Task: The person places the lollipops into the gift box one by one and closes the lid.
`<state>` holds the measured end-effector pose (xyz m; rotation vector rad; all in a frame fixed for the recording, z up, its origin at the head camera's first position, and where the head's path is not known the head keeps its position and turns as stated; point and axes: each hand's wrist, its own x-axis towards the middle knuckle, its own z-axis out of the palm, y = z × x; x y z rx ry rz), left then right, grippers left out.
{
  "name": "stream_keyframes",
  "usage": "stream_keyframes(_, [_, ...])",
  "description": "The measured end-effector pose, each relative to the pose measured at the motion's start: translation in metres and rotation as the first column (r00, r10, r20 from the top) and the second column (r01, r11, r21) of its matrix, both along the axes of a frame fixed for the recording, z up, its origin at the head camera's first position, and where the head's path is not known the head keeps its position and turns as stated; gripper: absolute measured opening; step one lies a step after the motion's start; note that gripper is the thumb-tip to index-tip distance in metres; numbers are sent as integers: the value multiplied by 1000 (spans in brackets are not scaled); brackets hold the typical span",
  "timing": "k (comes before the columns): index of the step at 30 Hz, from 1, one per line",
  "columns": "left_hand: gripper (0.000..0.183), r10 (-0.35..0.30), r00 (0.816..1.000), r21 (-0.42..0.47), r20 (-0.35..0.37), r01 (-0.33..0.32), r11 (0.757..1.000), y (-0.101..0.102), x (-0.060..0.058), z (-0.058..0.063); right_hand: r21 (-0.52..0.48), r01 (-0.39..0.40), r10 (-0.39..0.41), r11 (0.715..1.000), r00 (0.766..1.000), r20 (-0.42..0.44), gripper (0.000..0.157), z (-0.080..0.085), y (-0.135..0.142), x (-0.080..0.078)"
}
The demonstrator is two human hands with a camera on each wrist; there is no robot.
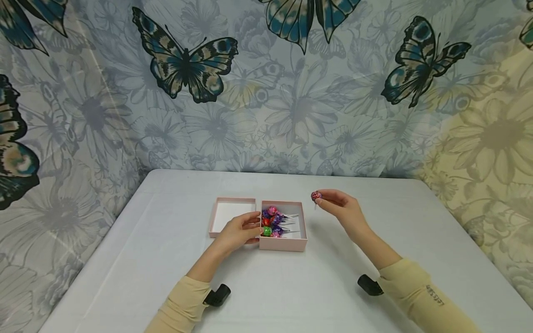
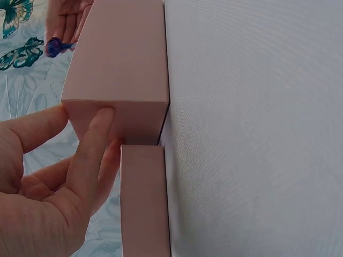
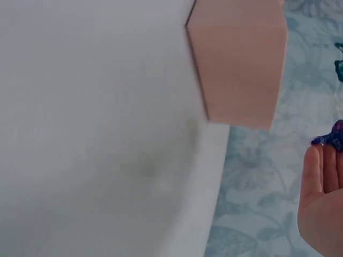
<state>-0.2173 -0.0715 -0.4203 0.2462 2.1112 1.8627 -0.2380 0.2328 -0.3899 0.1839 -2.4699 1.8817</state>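
Note:
In the head view my right hand [image 1: 339, 208] pinches a lollipop [image 1: 316, 195] in a dark red and purple wrapper, raised to the right of a pink box [image 1: 283, 245]. Its thin stick points downward. Inside the box lie several wrapped lollipops [image 1: 273, 221], purple, red, pink and green, with white sticks toward the right. My left hand [image 1: 239, 230] rests at the box's left side, its fingertips at the wall and rim. From the left wrist, fairly straight fingers [image 2: 99, 136] touch that side. The right wrist view shows the held lollipop [image 3: 336, 136] at the frame edge.
The box's pink lid [image 1: 231, 216], white inside, lies just left of the box, partly behind my left hand. A white-covered table [image 1: 166, 222] carries everything. Behind it hangs a backdrop [image 1: 291, 111] with flowers and butterflies. Small black devices [image 1: 217, 295] sit at both wrists.

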Motion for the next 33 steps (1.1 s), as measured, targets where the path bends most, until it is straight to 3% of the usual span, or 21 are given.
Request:
stream_keyframes(7, [56, -3, 1000, 6, -4, 3, 1000, 0, 0, 0, -38, -73, 74, 997, 997, 30, 46, 3, -21, 3])
stream_keyframes(14, [56, -6, 1000, 5, -6, 6, 1000, 0, -1, 0, 118, -146, 144, 982, 989, 25, 39, 1, -43, 5])
stream_keyframes(18, [56, -5, 1000, 6, -11, 5, 1000, 0, -2, 0, 285, -201, 220, 937, 975, -35, 31, -1, -55, 5])
stream_keyframes(22, [56, -10, 1000, 8, -16, 10, 1000, 0, -2, -1, 429, -244, 326, 870, 936, -128, 28, -5, -67, 4])
stream_keyframes(25, [56, -12, 1000, 7, -14, 12, 1000, -1, -3, -2, 486, -264, 384, 833, 908, -165, 27, -6, -75, 2])
stream_keyframes(33, [55, -16, 1000, 16, -15, 16, 1000, -1, -3, -1, 567, -268, 436, 778, 881, -182, 19, -13, -87, 1])
